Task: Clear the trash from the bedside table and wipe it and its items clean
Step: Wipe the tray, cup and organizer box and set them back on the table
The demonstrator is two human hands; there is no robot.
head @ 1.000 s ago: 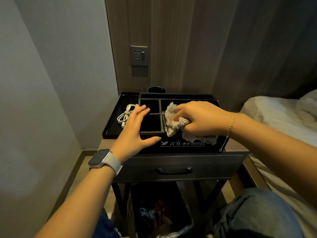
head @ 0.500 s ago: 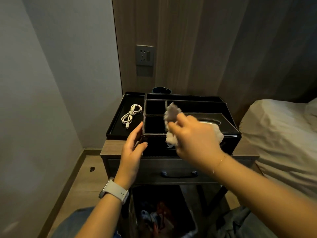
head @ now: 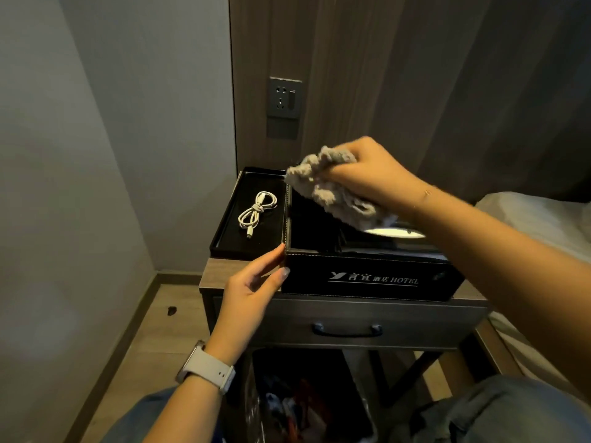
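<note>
Cloth [head: 332, 190] in right hand [head: 374, 174] hides organizer [head: 367, 276] compartments.

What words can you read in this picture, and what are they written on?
"言宜 酒店 HOTEL", with a Y-shaped logo before it: on the front of the black box on the bedside table.
The wall socket shows no words.
The watch face is turned away, so nothing reads there.
The things in the bin are too blurred to read.

Wooden bedside table [head: 224, 273], one drawer. On top: black organiser box [head: 371, 276], black tray [head: 230, 238] beside it, apparently touching.
</note>
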